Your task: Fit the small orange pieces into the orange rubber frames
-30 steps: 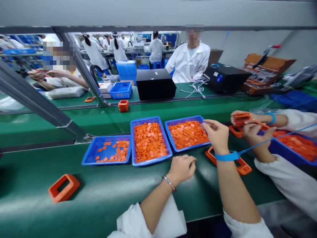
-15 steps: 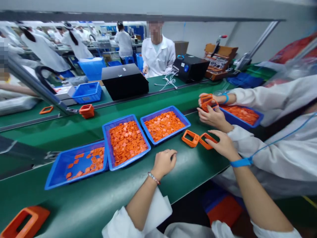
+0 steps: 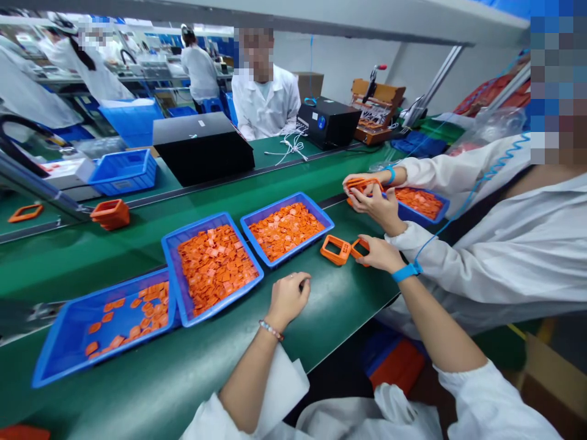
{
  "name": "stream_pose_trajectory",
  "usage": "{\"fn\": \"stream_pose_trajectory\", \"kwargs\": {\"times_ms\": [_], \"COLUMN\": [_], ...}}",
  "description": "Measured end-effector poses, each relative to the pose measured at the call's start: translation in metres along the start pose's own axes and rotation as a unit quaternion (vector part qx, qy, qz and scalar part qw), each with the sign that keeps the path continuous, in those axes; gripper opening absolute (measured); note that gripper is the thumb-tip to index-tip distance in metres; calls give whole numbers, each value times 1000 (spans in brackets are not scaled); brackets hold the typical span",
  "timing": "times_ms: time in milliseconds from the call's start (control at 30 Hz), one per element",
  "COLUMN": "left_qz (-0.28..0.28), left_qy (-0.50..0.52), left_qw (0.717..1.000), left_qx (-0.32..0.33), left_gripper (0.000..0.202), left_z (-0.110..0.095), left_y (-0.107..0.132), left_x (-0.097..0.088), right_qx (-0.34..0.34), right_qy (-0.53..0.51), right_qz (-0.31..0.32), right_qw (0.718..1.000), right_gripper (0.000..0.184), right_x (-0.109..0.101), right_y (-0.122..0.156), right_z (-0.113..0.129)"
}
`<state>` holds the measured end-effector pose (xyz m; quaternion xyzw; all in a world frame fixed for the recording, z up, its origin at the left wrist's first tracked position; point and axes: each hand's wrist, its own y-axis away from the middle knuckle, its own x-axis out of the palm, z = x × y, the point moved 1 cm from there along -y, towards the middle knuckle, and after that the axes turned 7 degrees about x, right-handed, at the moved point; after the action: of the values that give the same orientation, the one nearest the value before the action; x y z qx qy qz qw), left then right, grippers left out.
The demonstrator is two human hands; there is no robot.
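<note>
My right hand (image 3: 381, 254) grips the edge of an orange plastic frame (image 3: 359, 249), thumb and fingers closed around its right side. Touching or almost touching it on the left is a second orange frame (image 3: 335, 250) with small holes at one corner, lying on the green bench. My left hand (image 3: 288, 298) rests on the bench with its fingers curled in; nothing shows in it, though its underside is hidden. In front of it stand blue trays of small orange square pieces: one well filled (image 3: 255, 276), another behind it (image 3: 290, 200), and a sparsely filled one (image 3: 43, 360) at left.
At right, a co-worker's hands (image 3: 376, 205) hold orange frames beside another blue tray (image 3: 440, 215). Stacked orange frames (image 3: 110, 214) stand on the far ledge. Beyond are black boxes (image 3: 206, 160) and a person in a white coat (image 3: 266, 101). A metal beam (image 3: 321, 21) crosses overhead.
The view has swung right, so the bench items sit further left. My right hand has closed on the orange frame. The co-worker's hands have turned the frames they hold flatter.
</note>
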<state>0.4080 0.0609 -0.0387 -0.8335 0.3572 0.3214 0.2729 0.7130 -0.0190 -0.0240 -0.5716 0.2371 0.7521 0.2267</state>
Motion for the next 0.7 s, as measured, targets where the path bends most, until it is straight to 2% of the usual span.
{"fn": "stream_pose_trajectory", "kwargs": {"times_ms": [100, 200, 300, 333, 400, 467, 600, 633, 700], "left_qz": [-14, -41, -77, -88, -119, -172, -307, -328, -333], "left_qy": [14, 35, 69, 84, 115, 139, 164, 197, 313], "left_qw": [1000, 999, 994, 992, 985, 972, 932, 919, 886], "left_qx": [1, 4, 22, 33, 58, 77, 96, 98, 81], "left_gripper": [24, 23, 24, 25, 27, 32, 57, 64, 73], "left_z": [1, 1, -1, -2, -1, 2, 20, 25, 35], "left_y": [0, 0, -1, -1, 0, 2, 4, 3, 1], "left_x": [0, -4, -9, -12, -18, -26, -53, -62, -80], "right_qx": [18, 9, -47, -78, -161, -240, -377, -394, -407], "right_qy": [-11, -49, -124, -164, -308, -370, -385, -393, -403], "right_qz": [-15, -50, -74, -74, -56, -26, -16, -21, -28], "right_qw": [1000, 998, 988, 980, 936, 897, 842, 831, 819], "right_gripper": [76, 76, 78, 80, 79, 77, 83, 84, 86], "right_x": [-8, -21, -33, -35, -39, -41, -40, -38, -34], "right_y": [2, 9, 24, 31, 47, 63, 79, 79, 76], "right_z": [-2, 2, 27, 41, 78, 120, 200, 217, 248]}}
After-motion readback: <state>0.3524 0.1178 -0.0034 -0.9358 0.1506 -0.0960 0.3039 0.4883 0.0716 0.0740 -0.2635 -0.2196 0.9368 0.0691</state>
